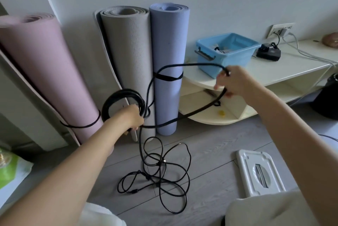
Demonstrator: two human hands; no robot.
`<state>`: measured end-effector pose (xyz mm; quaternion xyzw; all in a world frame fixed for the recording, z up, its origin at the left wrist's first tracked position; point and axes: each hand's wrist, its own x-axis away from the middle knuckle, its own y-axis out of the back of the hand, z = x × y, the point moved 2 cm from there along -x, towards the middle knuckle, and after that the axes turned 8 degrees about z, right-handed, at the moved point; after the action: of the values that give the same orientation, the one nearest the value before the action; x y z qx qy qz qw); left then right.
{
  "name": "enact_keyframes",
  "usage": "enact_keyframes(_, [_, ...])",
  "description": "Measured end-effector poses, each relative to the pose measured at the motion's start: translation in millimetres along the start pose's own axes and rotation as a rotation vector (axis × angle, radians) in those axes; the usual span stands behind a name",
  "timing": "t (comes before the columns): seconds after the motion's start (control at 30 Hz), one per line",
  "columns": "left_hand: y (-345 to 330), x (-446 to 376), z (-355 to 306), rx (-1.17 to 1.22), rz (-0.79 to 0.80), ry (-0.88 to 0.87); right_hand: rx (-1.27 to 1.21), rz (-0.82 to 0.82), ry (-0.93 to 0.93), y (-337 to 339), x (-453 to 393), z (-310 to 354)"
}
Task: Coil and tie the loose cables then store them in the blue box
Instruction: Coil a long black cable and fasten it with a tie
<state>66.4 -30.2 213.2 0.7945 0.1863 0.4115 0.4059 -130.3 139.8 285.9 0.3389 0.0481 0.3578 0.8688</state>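
Black cable runs between a person's hands: the left hand clutches a finished coil, the right hand pinches a raised loop, slack tangled on the floor. The blue box sits on a white shelf behind.

Three rolled yoga mats stand against the wall at the left. Right of them, the storage box sits on the surface, with a charger to its right. A tangle of cable lies on the floor before the mats; the box lid lies to its right.
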Motion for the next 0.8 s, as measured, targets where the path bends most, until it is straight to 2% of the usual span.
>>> enact_keyframes(0.1, [6, 7, -15, -0.206, -0.134, -0.031, 0.824, 0.233, -0.234, -9, 3, -37])
enact_keyframes(0.17, [1, 15, -30, -0.325, -0.175, -0.124, 1.016, 0.266, -0.195, -17, 6, -48])
enact_keyframes(0.23, [-3, 24, -43, -0.431, -0.195, -0.209, 0.935, 0.19, 0.102, -30, 2, -39])
enact_keyframes(0.3, [-5, 34, -52, -0.544, -0.224, -0.266, 0.802, 0.205, 0.386, -49, 2, -22])
enact_keyframes(0.33, [-5, 39, -54, -0.587, -0.241, -0.289, 0.757, 0.262, 0.414, -59, 1, -17])
enact_keyframes(0.43, [-3, 47, -52, -0.63, -0.264, -0.317, 0.82, 0.378, 0.298, -91, 1, -15])
enact_keyframes(0.5, [-3, 47, -48, -0.602, -0.257, -0.317, 0.9, 0.341, 0.291, -105, 5, -10])
enact_keyframes(0.63, [-4, 27, -35, -0.505, -0.179, -0.257, 0.908, 0.24, 0.413, -114, 10, 15])
enact_keyframes(0.7, [-7, 11, -28, -0.423, -0.088, -0.209, 0.761, 0.113, 0.421, -102, 8, 22])
enact_keyframes(0.8, [-11, -2, -11, -0.323, 0.027, -0.17, 0.279, -0.161, 0.428, -58, 4, 33])
